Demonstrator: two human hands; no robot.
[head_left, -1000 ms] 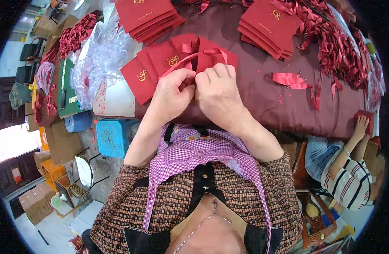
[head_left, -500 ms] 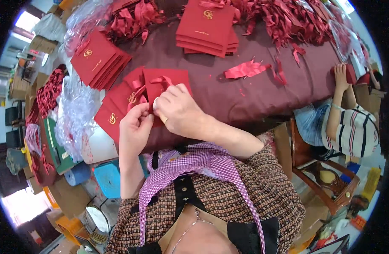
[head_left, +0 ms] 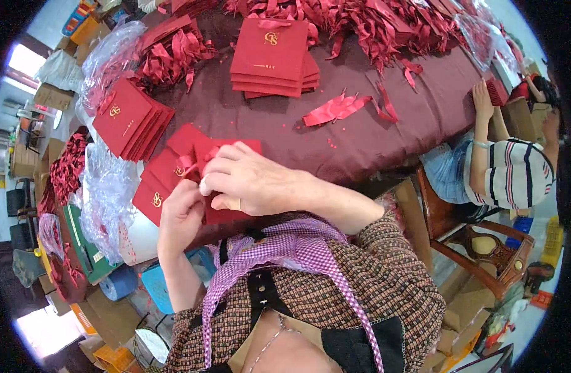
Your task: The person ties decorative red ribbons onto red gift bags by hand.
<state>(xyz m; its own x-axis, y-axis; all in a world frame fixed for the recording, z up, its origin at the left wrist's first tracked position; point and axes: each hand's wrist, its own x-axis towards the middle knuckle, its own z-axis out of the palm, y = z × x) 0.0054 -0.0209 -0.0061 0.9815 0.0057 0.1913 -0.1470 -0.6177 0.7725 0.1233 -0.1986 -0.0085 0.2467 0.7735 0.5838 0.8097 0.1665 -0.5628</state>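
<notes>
Low over the near edge of the table my two hands meet at a red paper gift bag point(head_left: 247, 147). My right hand point(head_left: 251, 180) is bent over it with fingers curled in a pinch; a pale wrap shows on one fingertip and a tan band on another finger. Close beside it, my left hand point(head_left: 183, 208) has thumb and fingers pressed together at the bag's side. Whatever lies between the fingertips is hidden, perhaps ribbon. Under and left of the hands, more red bags point(head_left: 150, 193) with gold print lie fanned out, a red ribbon bow point(head_left: 185, 166) on one.
Stacks of red bags stand at the left point(head_left: 133, 121) and farther back point(head_left: 270, 56). Loose ribbon strips point(head_left: 338, 110) lie mid-table, ribbon heaps point(head_left: 385, 37) behind. Clear plastic wrap point(head_left: 105, 199) hangs at the left. A co-worker in a striped shirt point(head_left: 512, 171) sits at the right.
The view has shifted, so the table's contents sit differently in it. My right hand has come lower over the bag and closer to my left, covering the ribbon seen earlier.
</notes>
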